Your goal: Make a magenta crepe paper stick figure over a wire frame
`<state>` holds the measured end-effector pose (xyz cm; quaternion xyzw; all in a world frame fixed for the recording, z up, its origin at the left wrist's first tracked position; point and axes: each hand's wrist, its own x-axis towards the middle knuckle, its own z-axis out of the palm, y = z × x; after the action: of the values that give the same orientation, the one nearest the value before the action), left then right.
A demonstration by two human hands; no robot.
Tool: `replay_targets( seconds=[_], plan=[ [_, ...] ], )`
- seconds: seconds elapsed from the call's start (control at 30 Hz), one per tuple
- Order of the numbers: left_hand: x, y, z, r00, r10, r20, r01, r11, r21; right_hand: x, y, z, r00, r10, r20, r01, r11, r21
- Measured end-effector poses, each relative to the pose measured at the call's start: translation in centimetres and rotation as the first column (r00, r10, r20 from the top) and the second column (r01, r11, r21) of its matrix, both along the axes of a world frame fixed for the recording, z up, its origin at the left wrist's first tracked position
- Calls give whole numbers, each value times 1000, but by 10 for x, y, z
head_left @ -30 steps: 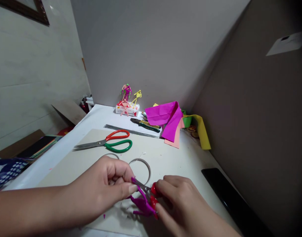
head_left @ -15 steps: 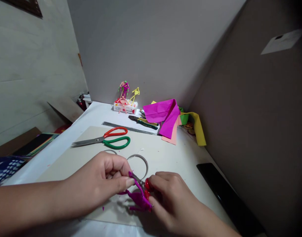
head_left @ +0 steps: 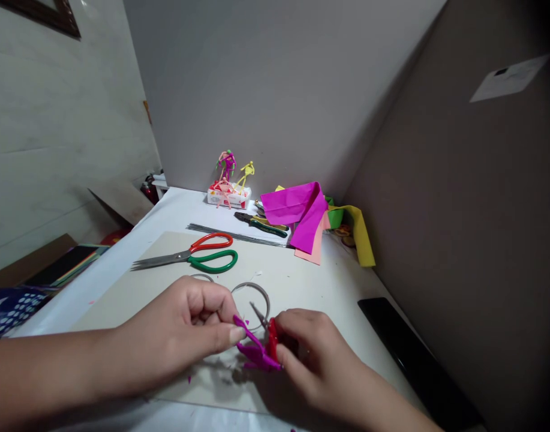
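Pinched between the thumb and fingers of my left hand [head_left: 191,324] is one end of a small magenta paper-wrapped figure [head_left: 257,354]. My right hand [head_left: 313,348] is closed around the red handles of small scissors [head_left: 272,336], whose blades point up and left, just above the figure. The figure's far end reaches the right thumb tip; whether it touches is unclear. Behind the hands lies a ring of grey wire or tape [head_left: 266,300]. Large scissors [head_left: 185,255] with one red and one green handle rest on the pale board [head_left: 131,306].
Pliers [head_left: 262,224] lie near a bundle of thin rods [head_left: 230,233]. Magenta crepe paper [head_left: 297,204] and a yellow strip [head_left: 362,237] are heaped at the back right. Small figures stand by a white box [head_left: 236,198]. A black flat object [head_left: 400,348] lies at right.
The small scissors' blades have come away from the magenta figure and now point upward beside it. A tiny magenta scrap shows near the blades. The left hand has barely moved.
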<state>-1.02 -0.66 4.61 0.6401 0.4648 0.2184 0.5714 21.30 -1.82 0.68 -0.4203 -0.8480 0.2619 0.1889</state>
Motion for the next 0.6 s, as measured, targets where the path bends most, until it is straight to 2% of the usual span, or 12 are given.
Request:
replay_targets(
  seconds=[0.1,0.3,0.6],
  plan=[
    [-2,0,-1,1000,7,23,-7,1000,0,6,2,5,1000,-23,16,23,1000,19],
    [-2,-2,1,1000,14,-4,-14,1000,12,13,6,11,985,46,164,-69,988,136],
    [4,-2,-3,992,66,-108,-61,997,48,16,2,14,978,59,201,-89,986,142]
  ],
)
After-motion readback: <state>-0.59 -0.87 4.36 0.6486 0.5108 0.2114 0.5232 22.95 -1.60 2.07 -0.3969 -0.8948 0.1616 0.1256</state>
